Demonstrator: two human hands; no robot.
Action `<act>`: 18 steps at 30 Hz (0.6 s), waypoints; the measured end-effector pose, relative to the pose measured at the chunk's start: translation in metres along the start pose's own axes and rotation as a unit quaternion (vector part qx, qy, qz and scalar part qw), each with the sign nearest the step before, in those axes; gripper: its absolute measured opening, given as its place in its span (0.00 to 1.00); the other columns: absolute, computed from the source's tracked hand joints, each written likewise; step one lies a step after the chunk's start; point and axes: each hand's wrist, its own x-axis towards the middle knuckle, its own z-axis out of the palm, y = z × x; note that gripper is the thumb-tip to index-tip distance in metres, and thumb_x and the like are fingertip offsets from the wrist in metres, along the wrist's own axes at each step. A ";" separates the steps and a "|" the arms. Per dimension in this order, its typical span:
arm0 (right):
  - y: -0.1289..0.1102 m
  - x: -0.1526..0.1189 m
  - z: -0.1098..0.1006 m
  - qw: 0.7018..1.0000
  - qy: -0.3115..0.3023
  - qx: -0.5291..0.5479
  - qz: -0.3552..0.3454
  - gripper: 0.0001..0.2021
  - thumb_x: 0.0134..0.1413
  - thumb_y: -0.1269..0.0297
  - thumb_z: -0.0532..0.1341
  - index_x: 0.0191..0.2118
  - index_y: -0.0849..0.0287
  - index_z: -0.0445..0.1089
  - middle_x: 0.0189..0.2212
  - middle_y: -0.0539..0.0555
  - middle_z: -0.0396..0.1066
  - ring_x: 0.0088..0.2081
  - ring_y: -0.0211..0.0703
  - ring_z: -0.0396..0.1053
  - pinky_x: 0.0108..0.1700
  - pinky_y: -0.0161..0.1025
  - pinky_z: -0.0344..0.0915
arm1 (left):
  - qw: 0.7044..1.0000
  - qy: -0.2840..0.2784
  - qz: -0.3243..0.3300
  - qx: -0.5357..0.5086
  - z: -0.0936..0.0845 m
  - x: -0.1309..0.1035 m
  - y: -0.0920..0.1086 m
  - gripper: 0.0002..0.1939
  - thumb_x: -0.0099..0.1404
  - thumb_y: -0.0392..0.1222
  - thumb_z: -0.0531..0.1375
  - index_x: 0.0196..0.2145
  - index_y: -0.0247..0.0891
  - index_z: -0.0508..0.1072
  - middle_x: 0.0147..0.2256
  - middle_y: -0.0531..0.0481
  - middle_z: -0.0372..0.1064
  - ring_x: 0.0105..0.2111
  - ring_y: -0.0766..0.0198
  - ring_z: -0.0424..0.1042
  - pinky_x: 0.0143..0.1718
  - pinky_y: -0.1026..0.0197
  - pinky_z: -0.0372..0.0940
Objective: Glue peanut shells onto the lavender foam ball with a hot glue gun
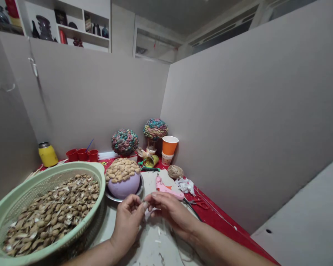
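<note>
My left hand (130,218) and my right hand (170,212) meet over the pale board (151,251). Both are closed, thumb and fingertips pinched together at one spot; whatever small thing lies between them is too hidden to name. Just beyond my left hand, a lilac ball (124,186) rests in a metal bowl (140,188), its upper part covered with nut shells (123,169). A pink glue gun (168,189) lies beyond my right hand. To the left stands a green colander (98,184) full of loose nut shells (52,210).
Behind are three red cups (82,154), a yellow jar (47,154), two multicoloured shell-covered balls (124,141), an orange paper cup (170,146) and a twine roll (175,171). Red scissors (199,203) and crumpled tissue (185,185) lie right. Grey partitions (238,122) enclose the table.
</note>
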 end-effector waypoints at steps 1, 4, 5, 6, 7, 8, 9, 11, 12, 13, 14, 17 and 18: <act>0.002 -0.004 -0.002 1.000 0.001 0.006 0.001 0.15 0.52 0.52 0.66 0.34 0.60 0.78 0.33 0.56 0.75 0.34 0.42 0.71 0.34 0.37 0.66 | 1.000 -0.010 0.001 0.004 0.000 -0.002 0.001 0.16 0.59 0.52 0.63 0.24 0.39 0.65 0.20 0.56 0.62 0.22 0.65 0.62 0.25 0.64 0.59; 0.007 -0.012 -0.007 1.000 -0.005 0.017 -0.003 0.15 0.53 0.52 0.65 0.36 0.61 0.78 0.33 0.57 0.76 0.35 0.44 0.72 0.35 0.38 0.67 | 0.999 -0.024 0.016 0.030 -0.001 -0.010 0.000 0.16 0.60 0.53 0.62 0.23 0.40 0.66 0.21 0.54 0.63 0.24 0.63 0.63 0.27 0.62 0.60; 0.007 -0.013 -0.009 1.000 -0.003 0.003 -0.013 0.15 0.53 0.52 0.65 0.37 0.61 0.78 0.33 0.57 0.76 0.35 0.44 0.72 0.36 0.39 0.67 | 0.997 -0.037 0.037 0.051 -0.001 -0.013 -0.002 0.16 0.60 0.53 0.61 0.23 0.41 0.67 0.22 0.52 0.65 0.25 0.61 0.64 0.29 0.60 0.61; 0.006 -0.014 -0.010 0.999 0.004 -0.029 -0.031 0.15 0.54 0.52 0.65 0.39 0.60 0.78 0.32 0.57 0.77 0.35 0.44 0.72 0.36 0.39 0.67 | 0.992 -0.069 0.065 0.078 -0.002 -0.016 -0.006 0.16 0.60 0.53 0.61 0.22 0.41 0.68 0.23 0.50 0.67 0.26 0.59 0.66 0.32 0.59 0.62; 0.004 -0.014 -0.011 0.996 0.016 -0.073 -0.054 0.16 0.55 0.52 0.64 0.40 0.60 0.77 0.32 0.57 0.77 0.35 0.45 0.73 0.37 0.40 0.67 | 0.981 -0.119 0.104 0.114 -0.002 -0.019 -0.011 0.16 0.60 0.54 0.60 0.21 0.42 0.69 0.24 0.47 0.69 0.27 0.57 0.68 0.33 0.57 0.63; 0.001 -0.013 -0.012 0.989 0.031 -0.118 -0.078 0.16 0.56 0.51 0.63 0.40 0.59 0.76 0.33 0.57 0.77 0.36 0.46 0.73 0.38 0.41 0.67 | 0.961 -0.187 0.141 0.150 -0.001 -0.022 -0.018 0.17 0.60 0.55 0.60 0.20 0.43 0.70 0.23 0.45 0.70 0.27 0.55 0.69 0.33 0.56 0.64; -0.003 -0.011 -0.013 0.980 0.044 -0.166 -0.104 0.16 0.57 0.51 0.62 0.41 0.58 0.76 0.34 0.57 0.78 0.37 0.47 0.73 0.39 0.43 0.68 | 0.936 -0.258 0.162 0.174 0.000 -0.024 -0.025 0.20 0.59 0.58 0.59 0.17 0.44 0.70 0.19 0.45 0.69 0.24 0.55 0.68 0.30 0.56 0.64; -0.014 -0.005 -0.012 0.951 0.053 -0.249 -0.173 0.13 0.58 0.53 0.61 0.40 0.57 0.75 0.36 0.56 0.77 0.40 0.48 0.73 0.42 0.45 0.68 | 0.923 -0.291 0.168 0.187 0.001 -0.027 -0.038 0.27 0.59 0.63 0.57 0.11 0.45 0.67 0.12 0.45 0.62 0.19 0.55 0.66 0.25 0.55 0.63; -0.020 -0.001 -0.011 0.930 0.049 -0.286 -0.225 0.11 0.60 0.56 0.60 0.40 0.56 0.75 0.36 0.56 0.77 0.40 0.48 0.72 0.43 0.45 0.67 | 0.924 -0.287 0.167 0.188 0.000 -0.027 -0.043 0.28 0.59 0.64 0.55 0.10 0.46 0.66 0.10 0.45 0.59 0.17 0.54 0.66 0.23 0.55 0.63; -0.025 0.004 -0.010 0.901 0.041 -0.320 -0.290 0.09 0.61 0.59 0.59 0.40 0.56 0.75 0.36 0.55 0.77 0.41 0.47 0.72 0.44 0.45 0.67 | 0.925 -0.283 0.168 0.189 -0.001 -0.027 -0.045 0.28 0.58 0.65 0.55 0.10 0.46 0.68 0.10 0.45 0.61 0.17 0.54 0.67 0.24 0.55 0.64; -0.031 0.009 -0.009 0.868 0.031 -0.346 -0.354 0.08 0.62 0.63 0.58 0.40 0.56 0.75 0.36 0.55 0.76 0.41 0.46 0.72 0.45 0.44 0.67 | 0.925 -0.281 0.170 0.191 -0.005 -0.027 -0.044 0.27 0.59 0.66 0.55 0.13 0.47 0.71 0.12 0.43 0.65 0.19 0.53 0.69 0.25 0.54 0.66; -0.046 0.032 -0.008 0.811 0.008 -0.361 -0.461 0.07 0.62 0.68 0.58 0.42 0.57 0.73 0.38 0.56 0.76 0.43 0.45 0.71 0.47 0.45 0.66 | 0.926 -0.241 0.192 0.216 -0.019 -0.027 -0.023 0.22 0.64 0.60 0.53 0.28 0.45 0.79 0.29 0.36 0.78 0.32 0.50 0.77 0.37 0.52 0.70; -0.050 0.041 -0.009 0.807 0.006 -0.358 -0.470 0.07 0.61 0.68 0.58 0.42 0.57 0.73 0.39 0.56 0.76 0.44 0.46 0.71 0.48 0.45 0.66 | 0.928 -0.182 0.223 0.237 -0.025 -0.027 -0.010 0.18 0.64 0.57 0.56 0.31 0.44 0.79 0.35 0.35 0.79 0.36 0.49 0.78 0.41 0.51 0.70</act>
